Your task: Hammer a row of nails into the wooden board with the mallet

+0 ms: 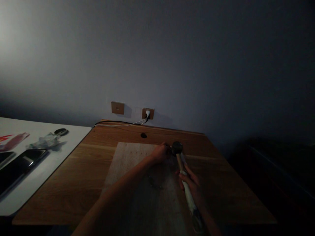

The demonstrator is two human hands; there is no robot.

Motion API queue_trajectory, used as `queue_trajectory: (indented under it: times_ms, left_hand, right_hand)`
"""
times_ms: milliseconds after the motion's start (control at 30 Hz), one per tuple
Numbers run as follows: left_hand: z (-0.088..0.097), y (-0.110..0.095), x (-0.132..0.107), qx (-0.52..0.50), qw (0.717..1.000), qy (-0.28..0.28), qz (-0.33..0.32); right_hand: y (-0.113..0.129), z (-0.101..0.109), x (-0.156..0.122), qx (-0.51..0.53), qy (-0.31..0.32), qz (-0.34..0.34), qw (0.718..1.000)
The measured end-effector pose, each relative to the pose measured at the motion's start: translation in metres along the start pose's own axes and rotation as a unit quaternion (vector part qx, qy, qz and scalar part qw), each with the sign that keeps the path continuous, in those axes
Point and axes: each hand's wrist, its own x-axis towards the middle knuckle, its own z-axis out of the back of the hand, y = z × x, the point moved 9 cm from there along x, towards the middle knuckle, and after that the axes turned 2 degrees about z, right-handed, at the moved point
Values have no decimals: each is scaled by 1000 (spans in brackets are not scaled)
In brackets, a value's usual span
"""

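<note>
My right hand (pixel 190 179) is wrapped round the pale handle of a hammer (pixel 188 195) with a dark, round head. The head is just right of my left hand (pixel 160 153), near its fingertips; whether they touch I cannot tell. My left hand rests at the far part of a pale wooden board (pixel 124 167), its fingers pinched together. What they hold is too small and dark to make out. Several small dark metal pieces, perhaps nails (pixel 155 185), lie on the board between my arms. A row of small dark spots (pixel 139 153) runs along the board's far left.
Under the board is a brown wooden table (pixel 81 177) with a round hole (pixel 143 135). A white table (pixel 73 131) on the left bears a dark phone-like device (pixel 23 170), crumpled clear plastic (pixel 48 141) and a round dark object (pixel 61 131). A white cable (pixel 118 125) runs to a wall socket (pixel 148 113).
</note>
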Motion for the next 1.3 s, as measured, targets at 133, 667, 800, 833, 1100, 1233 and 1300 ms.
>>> queue_trajectory:
  times_ms: [133,667,800,833,1100,1233,1300]
  left_hand:
    - [0,-1,-1,-2,1000,0,-5]
    - [2,-2,-1,0,1000,-2,-11]
    - [1,-2,-1,-1,1000,3,-9]
    - [1,-2,-1,-2,1000,3,-9]
    - [2,-5,-2,-10,1000,12,-15]
    - [3,-6,-2,-6,1000,12,-12]
    - [3,-6,-3,-4,1000,11,-10]
  right_hand:
    - [2,0,-2,4,-8,3,1000]
    - [5,-2,-4,11,-23,-14,1000]
    - [6,-1,-5,3,-33,-16,999]
    - [6,-1,-5,5,-33,-16,999]
    - [8,-2,-4,-16,-29,-13,999]
    - [6,-1,-4,-10,-32,-11,999]
    - [5,-2,-4,-8,-32,-15,999]
